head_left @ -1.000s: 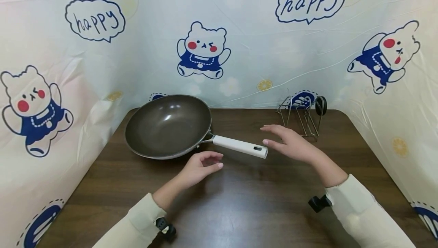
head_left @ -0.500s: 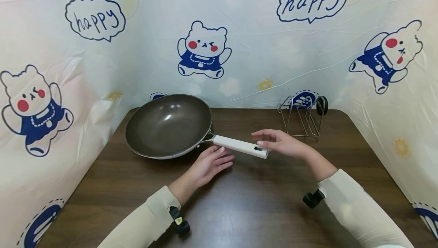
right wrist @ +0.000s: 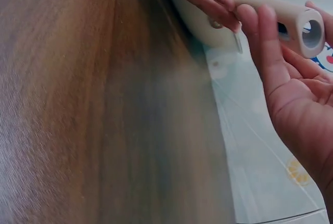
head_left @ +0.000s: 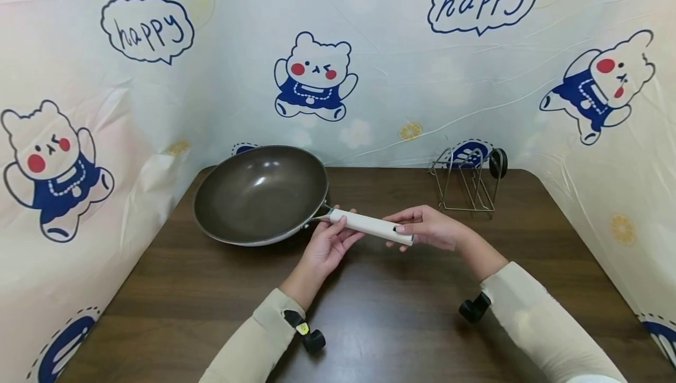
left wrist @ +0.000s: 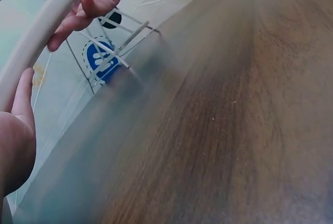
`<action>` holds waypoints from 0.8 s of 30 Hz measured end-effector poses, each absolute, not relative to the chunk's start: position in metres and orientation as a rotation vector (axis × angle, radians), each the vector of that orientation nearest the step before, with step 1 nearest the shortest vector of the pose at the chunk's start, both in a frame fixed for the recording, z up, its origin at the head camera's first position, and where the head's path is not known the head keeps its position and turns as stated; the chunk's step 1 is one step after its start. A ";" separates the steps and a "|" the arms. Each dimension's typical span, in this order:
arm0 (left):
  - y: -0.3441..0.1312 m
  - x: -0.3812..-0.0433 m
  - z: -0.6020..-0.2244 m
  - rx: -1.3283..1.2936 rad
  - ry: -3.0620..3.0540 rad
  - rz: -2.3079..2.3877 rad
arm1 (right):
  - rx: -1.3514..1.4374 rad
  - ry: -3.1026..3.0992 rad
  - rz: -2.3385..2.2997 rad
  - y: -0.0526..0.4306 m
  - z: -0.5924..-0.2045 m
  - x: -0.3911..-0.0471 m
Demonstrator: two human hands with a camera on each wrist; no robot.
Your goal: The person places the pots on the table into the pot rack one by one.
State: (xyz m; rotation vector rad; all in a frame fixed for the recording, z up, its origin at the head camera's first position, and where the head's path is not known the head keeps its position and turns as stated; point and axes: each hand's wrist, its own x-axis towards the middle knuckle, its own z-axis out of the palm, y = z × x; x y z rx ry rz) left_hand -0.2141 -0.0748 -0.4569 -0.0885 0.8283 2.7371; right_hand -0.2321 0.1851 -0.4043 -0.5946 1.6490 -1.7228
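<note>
A deep brown-coated frying pan (head_left: pixel 261 195) sits at the back left of the wooden table, its white handle (head_left: pixel 369 226) pointing right. My left hand (head_left: pixel 322 251) holds the handle close to the pan, thumb on top and fingertips showing beyond and below it. At the handle's free end, my right hand (head_left: pixel 435 229) pinches it, with the thumb over the hanging slot. The left wrist view has the handle (left wrist: pixel 36 36) rising between both hands. In the right wrist view, the handle's hollow end (right wrist: pixel 314 34) shows between the right thumb and fingers.
A wire rack (head_left: pixel 467 195) stands at the back right of the table (head_left: pixel 401 312), with a black round piece (head_left: pixel 498 163) at its right side. A printed cloth (head_left: pixel 391 66) hangs close behind the table and along both sides.
Both hands have come onto the handle: the left moved up and right to its pan end, the right moved left to its free end. The pan has stayed in place.
</note>
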 end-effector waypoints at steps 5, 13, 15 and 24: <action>-0.071 -0.217 -0.455 -0.138 0.884 2.732 | -0.595 1.547 -1.800 0.185 -0.409 -0.233; -0.074 -0.218 -0.449 -0.188 0.994 2.666 | -0.614 1.577 -1.773 0.184 -0.403 -0.228; -0.076 -0.216 -0.448 -0.178 0.998 2.657 | -0.608 1.589 -1.770 0.183 -0.402 -0.226; -0.083 -0.211 -0.445 -0.107 1.020 2.614 | -0.612 1.608 -1.796 0.178 -0.407 -0.216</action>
